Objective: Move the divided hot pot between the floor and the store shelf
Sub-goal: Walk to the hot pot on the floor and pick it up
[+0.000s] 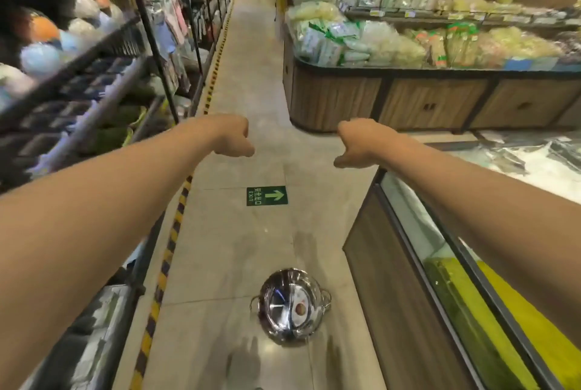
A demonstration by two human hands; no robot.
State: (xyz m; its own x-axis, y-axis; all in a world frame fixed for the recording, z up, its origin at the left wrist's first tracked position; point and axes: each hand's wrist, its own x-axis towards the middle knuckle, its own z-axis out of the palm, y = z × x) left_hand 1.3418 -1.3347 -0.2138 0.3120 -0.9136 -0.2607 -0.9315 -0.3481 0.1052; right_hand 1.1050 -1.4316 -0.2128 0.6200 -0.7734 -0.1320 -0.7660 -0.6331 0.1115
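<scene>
The divided hot pot is shiny steel with two side handles and a curved partition inside. It sits on the tiled aisle floor near the bottom centre. My left hand and my right hand are stretched out in front of me, well above the pot and apart from it. Both wrists bend downward and the fingers curl in, with nothing held. The store shelf with dark wire racks runs along the left side.
A wooden produce stand piled with bagged goods stands at the right rear. A glass-topped chest case borders the aisle at the right. Yellow-black tape lines the floor by the left shelf. A green exit sign lies on the floor.
</scene>
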